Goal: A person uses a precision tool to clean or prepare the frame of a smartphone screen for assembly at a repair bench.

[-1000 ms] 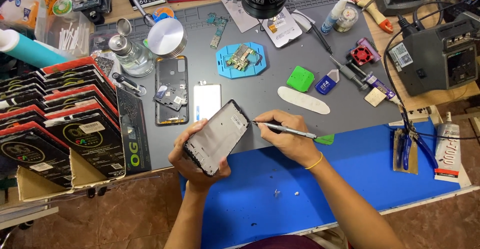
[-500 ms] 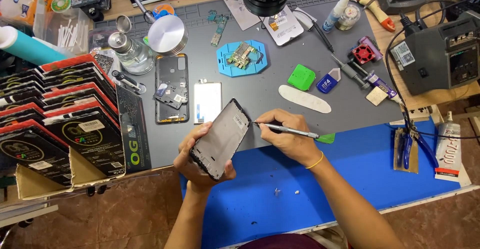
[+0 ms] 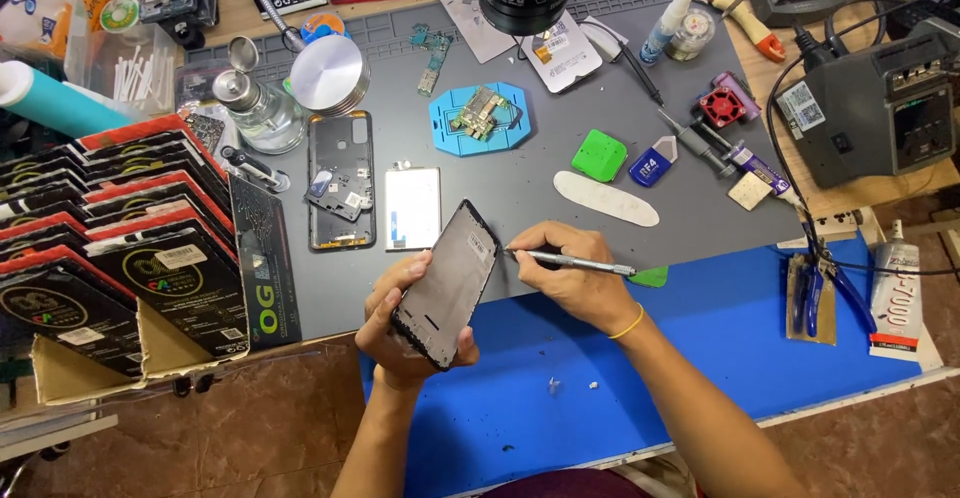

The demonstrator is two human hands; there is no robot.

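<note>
My left hand [image 3: 400, 328] grips a black phone frame [image 3: 447, 283], tilted, its inner side facing me, above the near edge of the grey mat [image 3: 520, 183]. My right hand [image 3: 565, 273] pinches a thin metal tool [image 3: 570, 259] like a pen; its tip touches the frame's right edge near the top. A yellow band circles my right wrist. On the mat beyond lie a white battery [image 3: 412, 208] and a black phone back housing [image 3: 341, 180].
A blue mat [image 3: 720, 348] covers the near bench. A box of red-and-black packets [image 3: 110, 228] stands at left. A blue jig with a circuit board [image 3: 480, 118], green pads, a white pry stick [image 3: 606, 198], glue tubes, blue pliers [image 3: 815, 293] and a soldering station [image 3: 880, 108] lie around.
The phone frame has tilted slightly more upright in my left hand. My right hand with the tool has stayed at the frame's right edge.
</note>
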